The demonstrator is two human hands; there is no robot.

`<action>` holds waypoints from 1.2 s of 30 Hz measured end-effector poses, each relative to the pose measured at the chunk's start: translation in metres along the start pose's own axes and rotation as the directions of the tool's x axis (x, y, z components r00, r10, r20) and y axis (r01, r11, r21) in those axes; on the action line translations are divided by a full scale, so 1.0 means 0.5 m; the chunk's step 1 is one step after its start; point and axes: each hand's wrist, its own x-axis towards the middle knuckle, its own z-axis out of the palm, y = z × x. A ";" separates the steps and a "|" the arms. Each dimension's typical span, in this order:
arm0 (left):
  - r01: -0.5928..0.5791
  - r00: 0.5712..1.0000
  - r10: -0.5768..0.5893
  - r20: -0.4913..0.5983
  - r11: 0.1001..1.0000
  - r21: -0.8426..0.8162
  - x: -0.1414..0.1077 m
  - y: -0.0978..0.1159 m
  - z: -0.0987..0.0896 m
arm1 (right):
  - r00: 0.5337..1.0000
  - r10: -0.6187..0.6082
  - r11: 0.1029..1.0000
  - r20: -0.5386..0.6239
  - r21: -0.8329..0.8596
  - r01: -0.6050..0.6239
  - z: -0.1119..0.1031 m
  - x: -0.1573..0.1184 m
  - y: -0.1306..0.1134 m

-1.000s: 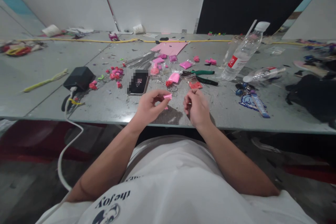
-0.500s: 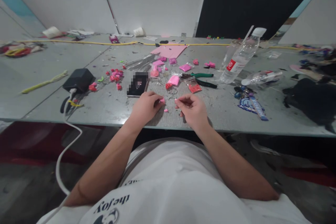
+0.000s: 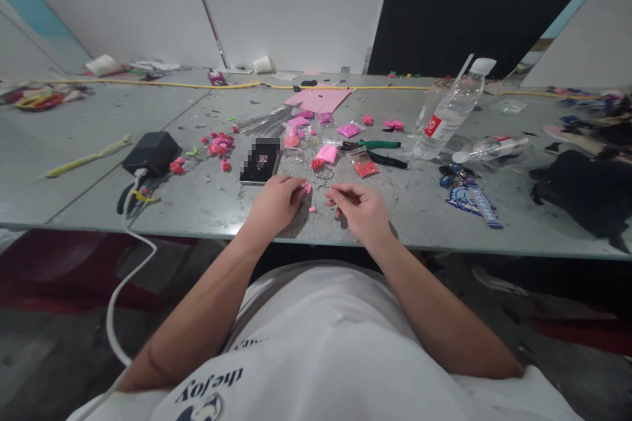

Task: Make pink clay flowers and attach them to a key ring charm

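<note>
My left hand [image 3: 281, 200] rests near the table's front edge, its fingers closed on a small lump of pink clay [image 3: 307, 188]. Opposite it, my right hand [image 3: 363, 207] is pinched at thumb and forefinger; a tiny pink bit seems to show at the tips, too small to name. Between the hands a small pink clay piece [image 3: 313, 209] lies on the table. Just beyond them are a wire ring [image 3: 324, 173] with a red flower-like piece [image 3: 317, 163], a bag of pink clay [image 3: 326, 153] and a bag of red clay [image 3: 364, 166].
A dark phone-like slab [image 3: 261, 161] lies beside my left hand. Green-handled pliers [image 3: 379, 145] are behind the bags. An upright water bottle [image 3: 451, 112] and a lying bottle [image 3: 494, 147] stand right. A black adapter [image 3: 151, 153] with a white cable and red flower pieces [image 3: 220, 143] are left.
My right fingertips have drawn slightly closer together and tilted, covering more of the tiny pink bit. My left hand has barely moved. The view has shifted slightly.
</note>
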 end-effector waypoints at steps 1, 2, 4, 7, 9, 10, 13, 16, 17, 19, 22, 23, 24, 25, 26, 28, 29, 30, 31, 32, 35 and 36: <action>0.009 1.000 -0.009 -0.001 1.000 -0.005 0.000 0.002 -0.001 | 1.000 0.009 1.000 0.001 0.011 -0.009 0.001 -0.001 -0.002; 0.017 1.000 -0.017 0.000 1.000 -0.011 -0.001 0.003 -0.003 | 1.000 0.015 1.000 0.000 0.021 -0.015 0.002 -0.002 -0.004; 0.026 1.000 -0.026 0.004 0.999 -0.031 -0.001 0.007 -0.006 | 1.000 0.017 1.000 -0.011 0.025 -0.017 0.002 -0.003 -0.008; 0.033 0.999 -0.034 -0.006 0.997 -0.075 0.000 0.009 -0.010 | 0.999 -0.011 1.000 -0.046 -0.028 0.009 -0.001 -0.004 -0.008; 0.030 0.999 -0.033 -0.029 0.994 -0.109 0.001 0.009 -0.012 | 0.998 -0.021 0.999 -0.053 -0.038 0.019 -0.003 -0.003 -0.006; 0.027 0.999 -0.033 -0.042 0.991 -0.129 0.001 0.009 -0.014 | 0.999 -0.018 1.000 -0.049 -0.021 0.017 -0.004 -0.002 -0.003; 0.038 0.993 -0.061 -0.097 0.975 -0.220 0.001 0.010 -0.020 | 0.999 -0.021 0.999 -0.027 0.047 0.022 -0.005 0.002 0.003; 0.088 0.977 -0.150 -0.151 0.929 -0.360 -0.002 0.016 -0.029 | 0.999 -0.046 0.998 -0.004 0.043 0.046 -0.005 0.004 0.005; 0.103 0.971 -0.181 -0.155 0.905 -0.412 -0.004 0.020 -0.033 | 0.998 -0.055 0.998 0.006 0.034 0.055 -0.005 0.004 0.004; 0.133 0.964 -0.231 -0.129 0.845 -0.519 -0.008 0.033 -0.042 | 0.997 -0.077 0.997 0.026 0.024 0.076 -0.005 -0.002 -0.002; 0.189 0.970 -0.243 0.014 0.714 -0.674 -0.018 0.063 -0.055 | 0.988 -0.141 0.990 0.056 0.028 0.140 -0.005 -0.022 -0.020; 0.215 0.972 -0.220 0.088 0.665 -0.716 -0.022 0.074 -0.060 | 0.980 -0.189 0.982 0.059 0.029 0.188 -0.005 -0.030 -0.028; 0.249 0.968 -0.186 0.169 0.613 -0.750 -0.026 0.087 -0.066 | 0.964 -0.258 0.966 0.068 0.025 0.257 -0.004 -0.039 -0.038; 0.287 0.958 -0.158 0.239 0.558 -0.779 -0.031 0.099 -0.072 | 0.934 -0.346 0.938 0.088 0.017 0.346 -0.004 -0.049 -0.048; 0.318 0.947 -0.128 0.294 0.503 -0.804 -0.036 0.112 -0.079 | 0.893 -0.435 0.899 0.113 0.008 0.437 -0.005 -0.058 -0.058; 0.339 0.940 -0.110 0.323 0.404 -0.850 -0.046 0.136 -0.094 | 0.824 -0.541 0.835 0.168 -0.012 0.550 -0.008 -0.075 -0.079; 0.343 0.939 -0.102 0.329 0.370 -0.863 -0.051 0.148 -0.102 | 0.799 -0.570 0.813 0.192 -0.013 0.583 -0.010 -0.083 -0.089; 0.346 0.938 -0.105 0.330 0.341 -0.874 -0.056 0.159 -0.110 | 0.784 -0.583 0.801 0.213 -0.015 0.599 -0.013 -0.091 -0.098; 0.353 0.935 -0.105 0.338 0.320 -0.879 -0.061 0.168 -0.118 | 0.771 -0.596 0.788 0.224 -0.018 0.615 -0.016 -0.098 -0.107; 0.360 0.933 -0.105 0.345 0.302 -0.882 -0.065 0.177 -0.126 | 0.759 -0.608 0.776 0.235 -0.027 0.630 -0.019 -0.104 -0.115; 0.383 0.924 -0.117 0.364 0.270 -0.884 -0.073 0.195 -0.144 | 0.714 -0.641 0.736 0.282 -0.036 0.676 -0.030 -0.117 -0.133; 0.386 0.923 -0.122 0.366 0.260 -0.885 -0.074 0.198 -0.148 | 0.701 -0.650 0.727 0.295 -0.030 0.686 -0.033 -0.119 -0.138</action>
